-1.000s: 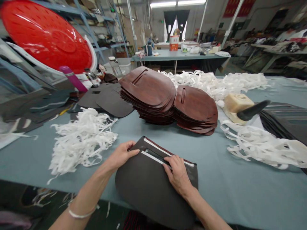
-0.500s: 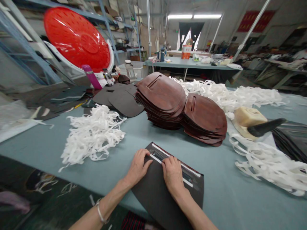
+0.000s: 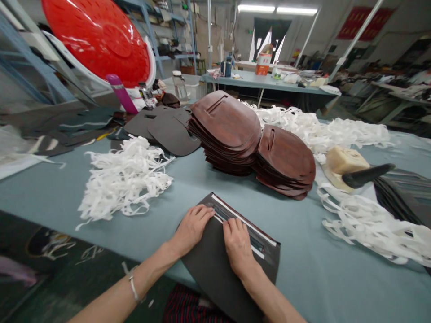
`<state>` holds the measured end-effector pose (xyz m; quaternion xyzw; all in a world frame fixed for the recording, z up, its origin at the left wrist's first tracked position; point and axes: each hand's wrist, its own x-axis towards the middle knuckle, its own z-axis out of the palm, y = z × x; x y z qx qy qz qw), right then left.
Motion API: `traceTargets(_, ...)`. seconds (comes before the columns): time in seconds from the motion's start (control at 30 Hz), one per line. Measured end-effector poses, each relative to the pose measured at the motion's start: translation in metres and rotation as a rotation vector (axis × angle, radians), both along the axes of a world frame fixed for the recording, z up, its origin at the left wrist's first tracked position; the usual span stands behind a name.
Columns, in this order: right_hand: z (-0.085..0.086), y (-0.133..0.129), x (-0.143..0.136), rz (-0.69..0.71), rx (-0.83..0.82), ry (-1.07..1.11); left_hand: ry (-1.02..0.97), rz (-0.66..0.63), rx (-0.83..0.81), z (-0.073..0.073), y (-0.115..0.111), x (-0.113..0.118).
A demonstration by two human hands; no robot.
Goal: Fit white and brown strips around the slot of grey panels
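A dark grey panel (image 3: 215,269) with a brown edge lies face down at the table's front, its near part reaching over the edge. It has a long slot with a zipper in it, a white tape strip (image 3: 257,252) along the slot's near side and a second white strip (image 3: 243,218) along the far edge. My left hand (image 3: 193,228) pinches at the left end of the near strip, fingertips together. Beside it, my right hand (image 3: 238,246) has bent fingers pressed together on the same strip, covering its middle.
Two stacks of brown leather panels (image 3: 229,121) stand ahead. A heap of white strips (image 3: 124,179) lies at the left, another (image 3: 380,224) at the right. Near the right heap sit a cream block (image 3: 346,161) and a black-handled tool (image 3: 368,175). Grey panels (image 3: 171,130) lie back left.
My left fingers have closed in at the strip's end, the thumb no longer spread out. My right hand still presses on the strip. The whole view has shifted slightly.
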<state>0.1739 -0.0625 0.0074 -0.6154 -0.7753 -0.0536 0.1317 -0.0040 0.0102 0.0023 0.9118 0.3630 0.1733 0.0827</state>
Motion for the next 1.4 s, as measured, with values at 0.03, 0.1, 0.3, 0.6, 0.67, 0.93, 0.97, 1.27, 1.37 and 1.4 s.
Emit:
traceTargets(0.03,-0.001,-0.011,0.009,0.001,-0.006,-0.001,0.005,0.002,0.01,0.0,0.0,0.0)
traceTargets(0.1,-0.002,-0.03,0.028,0.001,-0.01,0.013,0.009,0.004,0.021,-0.001,-0.001,0.0)
traceTargets(0.3,-0.005,-0.031,0.033,-0.05,-0.034,0.143,-0.051,0.002,0.047,-0.007,0.0,-0.001)
traceTargets(0.6,-0.006,0.013,-0.024,-0.045,0.048,-0.005,-0.013,-0.129,0.02,0.005,-0.001,0.003)
traceTargets(0.67,-0.007,0.009,-0.023,-0.049,0.055,-0.047,0.031,-0.136,0.05,0.005,-0.001,0.004)
traceTargets(0.93,-0.006,-0.002,-0.013,-0.062,0.092,-0.072,0.162,-0.139,0.113,0.008,-0.008,0.011)
traceTargets(0.97,-0.006,-0.003,-0.012,-0.063,0.092,-0.071,0.161,-0.141,0.1,0.012,-0.009,0.012)
traceTargets(1.27,-0.008,-0.012,-0.003,-0.051,0.1,-0.072,0.24,-0.099,0.094,0.018,-0.024,0.022)
traceTargets(1.37,-0.007,-0.025,0.01,-0.023,0.087,-0.093,0.304,-0.077,0.106,0.017,-0.032,0.027)
traceTargets(1.4,-0.006,-0.03,0.016,-0.017,0.079,-0.096,0.316,-0.078,0.11,0.017,-0.034,0.03)
